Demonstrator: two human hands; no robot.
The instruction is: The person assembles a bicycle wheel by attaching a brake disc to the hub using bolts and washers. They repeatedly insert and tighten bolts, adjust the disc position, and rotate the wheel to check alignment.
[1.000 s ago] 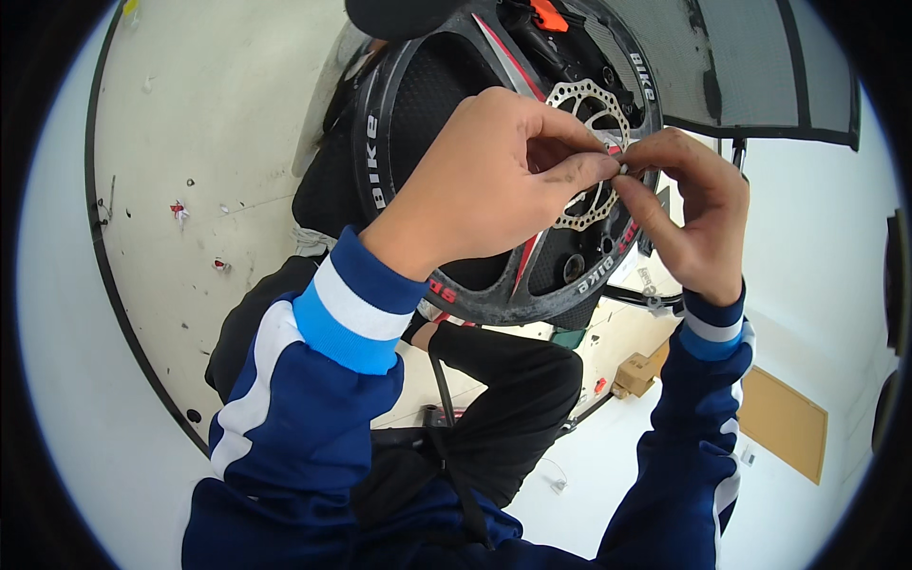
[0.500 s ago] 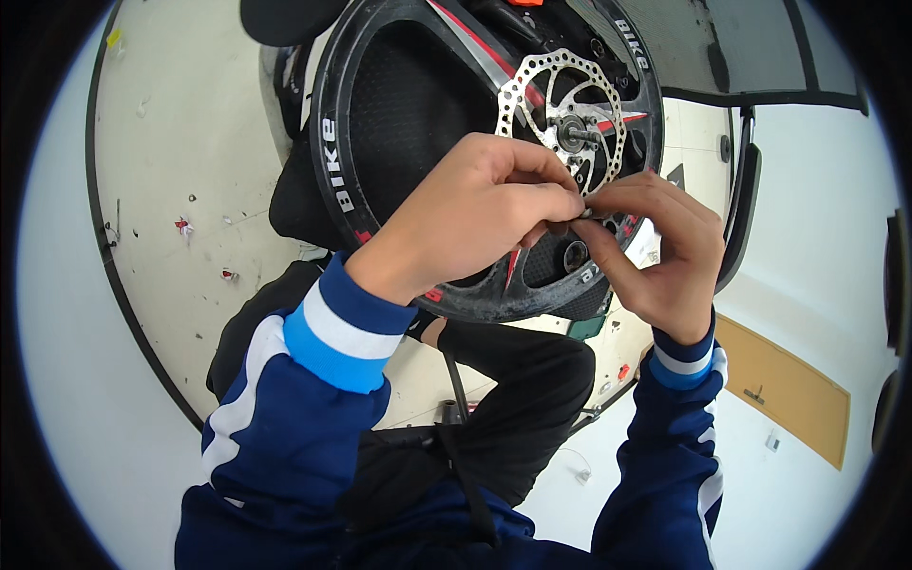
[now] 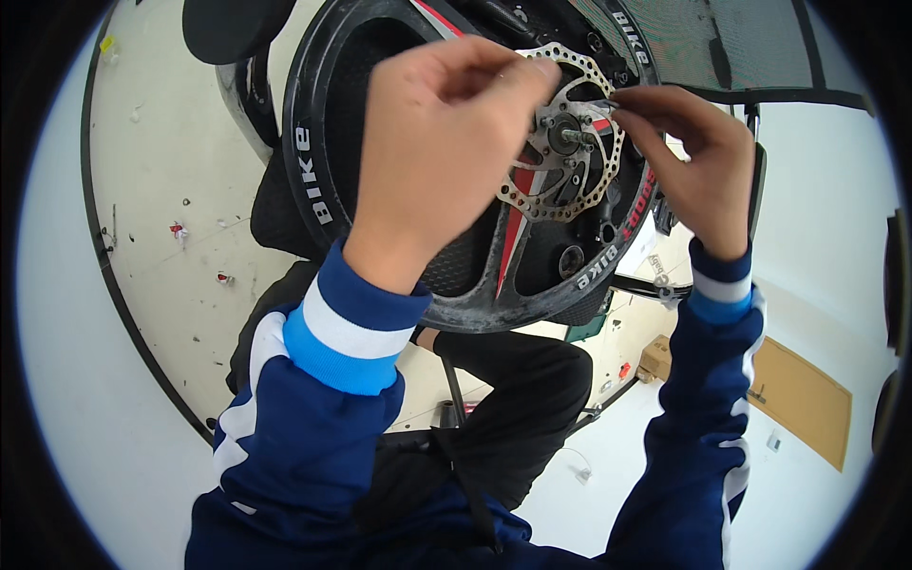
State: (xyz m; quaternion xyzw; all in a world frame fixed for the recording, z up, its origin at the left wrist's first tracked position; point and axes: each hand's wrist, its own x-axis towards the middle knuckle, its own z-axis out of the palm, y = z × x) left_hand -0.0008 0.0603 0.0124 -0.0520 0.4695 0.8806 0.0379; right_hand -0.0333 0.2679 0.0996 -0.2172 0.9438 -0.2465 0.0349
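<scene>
A black wheel (image 3: 475, 313) with red and silver spoke accents lies in front of me. On its hub sits a silver brake disc (image 3: 560, 211) with a perforated rim, and a threaded axle (image 3: 576, 137) sticks out of the centre. My left hand (image 3: 442, 142) is over the disc's left side, thumb and forefinger pressed together; anything between them is too small to make out. At the disc's upper right edge, my right hand (image 3: 693, 142) pinches a small thing between thumb and forefinger, its kind unclear. Small bolts show around the hub.
A black rounded pad (image 3: 237, 28) juts in at the upper left. Dark mesh (image 3: 674, 47) spans the upper right. Small scraps lie on the pale floor (image 3: 152, 313) at left. My bent leg (image 3: 513, 380) is below the wheel, and a cardboard box (image 3: 655, 357) stands at lower right.
My hands have parted from where they met at the disc's lower edge. Both have moved up, the left hand slightly leftward, the right hand rightward. The wheel has shifted a little left in view.
</scene>
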